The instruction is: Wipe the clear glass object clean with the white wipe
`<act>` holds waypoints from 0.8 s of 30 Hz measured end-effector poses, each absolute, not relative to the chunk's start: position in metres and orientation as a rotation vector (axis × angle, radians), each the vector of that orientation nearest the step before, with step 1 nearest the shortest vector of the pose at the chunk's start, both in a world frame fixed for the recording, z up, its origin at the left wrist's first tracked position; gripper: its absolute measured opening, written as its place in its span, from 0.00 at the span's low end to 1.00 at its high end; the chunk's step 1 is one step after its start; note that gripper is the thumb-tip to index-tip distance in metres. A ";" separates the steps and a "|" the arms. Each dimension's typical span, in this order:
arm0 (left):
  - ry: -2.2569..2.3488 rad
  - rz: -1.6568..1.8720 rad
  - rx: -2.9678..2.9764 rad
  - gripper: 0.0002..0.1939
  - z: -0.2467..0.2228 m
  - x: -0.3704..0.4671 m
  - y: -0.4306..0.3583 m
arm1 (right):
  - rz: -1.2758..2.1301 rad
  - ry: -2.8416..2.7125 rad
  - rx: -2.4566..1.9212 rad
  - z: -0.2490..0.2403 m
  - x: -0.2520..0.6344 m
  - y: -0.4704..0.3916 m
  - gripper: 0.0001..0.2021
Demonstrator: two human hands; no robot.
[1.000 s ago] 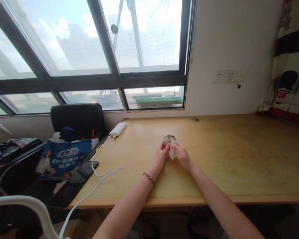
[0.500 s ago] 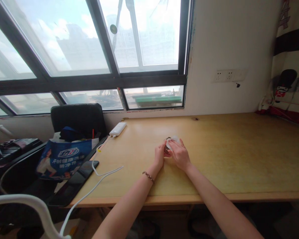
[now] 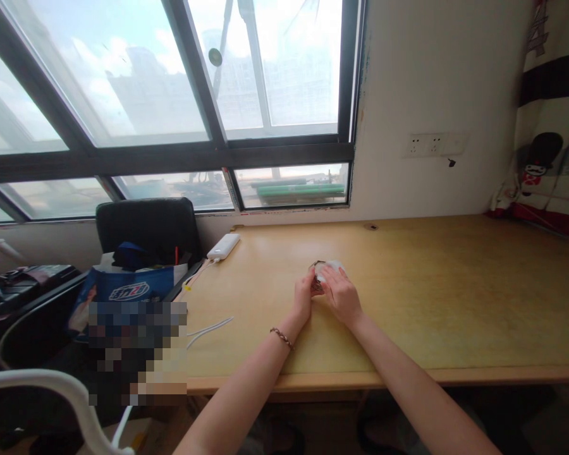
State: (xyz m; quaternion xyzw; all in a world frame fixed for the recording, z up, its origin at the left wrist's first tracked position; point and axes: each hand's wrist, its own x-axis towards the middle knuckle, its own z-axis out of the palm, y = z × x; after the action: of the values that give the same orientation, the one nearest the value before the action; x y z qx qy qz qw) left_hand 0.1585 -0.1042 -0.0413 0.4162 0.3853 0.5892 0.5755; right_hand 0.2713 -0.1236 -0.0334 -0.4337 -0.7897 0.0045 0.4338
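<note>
Near the middle of the wooden desk (image 3: 436,303), a small dark-rimmed object (image 3: 318,268) is held in my left hand (image 3: 304,292), whose fingers wrap round its left side. What the object is cannot be made out. My right hand (image 3: 341,292) presses a white cloth or tissue (image 3: 334,265) against it, the fingers bent over the white piece. Both hands nearly touch each other, and they hide most of the object. A braided bracelet (image 3: 282,338) circles my left wrist.
A white power bank (image 3: 224,246) with a cable lies at the desk's back left corner. Left of the desk are a black chair (image 3: 146,224) and a blue bag (image 3: 128,292). A window and wall sockets (image 3: 424,144) are behind. Pixelation covers part of the lower left.
My right hand has shifted slightly left and down with the white piece. More of the object's dark rim shows at the top left.
</note>
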 end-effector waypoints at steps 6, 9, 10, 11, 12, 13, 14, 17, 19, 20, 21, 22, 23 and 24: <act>1.110 1.525 1.327 0.13 -0.041 0.161 -0.113 | 0.327 -1.811 -1.122 -0.035 0.269 -0.125 0.18; 1.235 1.529 1.397 0.13 -0.040 0.161 -0.118 | 0.751 -1.539 -1.107 -0.036 0.272 -0.121 0.22; 1.242 1.527 1.403 0.14 -0.039 0.162 -0.120 | 0.915 -1.416 -1.060 -0.035 0.274 -0.118 0.24; 1.230 1.528 1.400 0.16 -0.036 0.162 -0.121 | 1.067 -1.293 -0.989 -0.035 0.275 -0.115 0.24; 1.201 1.534 1.390 0.18 -0.033 0.163 -0.122 | 1.193 -1.178 -0.903 -0.035 0.277 -0.113 0.24; 1.158 1.548 1.373 0.20 -0.029 0.164 -0.123 | 1.291 -1.080 -0.816 -0.034 0.279 -0.110 0.23; 1.106 1.567 1.351 0.21 -0.025 0.165 -0.124 | 1.362 -1.001 -0.742 -0.033 0.281 -0.107 0.21; 0.948 1.600 1.317 0.25 -0.016 0.169 -0.125 | 1.435 -0.835 -0.630 -0.033 0.286 -0.102 0.15; 0.871 1.548 1.321 0.25 -0.016 0.170 -0.123 | 1.423 -0.788 -0.613 -0.034 0.289 -0.100 0.13; 0.844 1.502 1.311 0.24 -0.018 0.170 -0.122 | 1.402 -0.790 -0.616 -0.034 0.289 -0.100 0.12; 0.826 1.449 1.282 0.22 -0.021 0.170 -0.120 | 1.380 -0.813 -0.625 -0.034 0.289 -0.100 0.12; 0.812 1.399 1.233 0.20 -0.024 0.171 -0.118 | 1.359 -0.856 -0.644 -0.033 0.289 -0.101 0.12; 0.797 1.356 1.168 0.19 -0.027 0.171 -0.116 | 1.335 -0.911 -0.676 -0.032 0.289 -0.102 0.12; 0.779 1.322 1.095 0.19 -0.031 0.171 -0.115 | 1.288 -0.980 -0.729 -0.030 0.288 -0.105 0.13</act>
State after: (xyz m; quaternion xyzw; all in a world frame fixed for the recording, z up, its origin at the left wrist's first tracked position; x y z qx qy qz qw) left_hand 0.1707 -0.1146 -0.0309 0.4701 0.3344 0.5673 0.5877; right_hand 0.2879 -0.1049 -0.0303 -0.3185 -0.4280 0.5627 0.6315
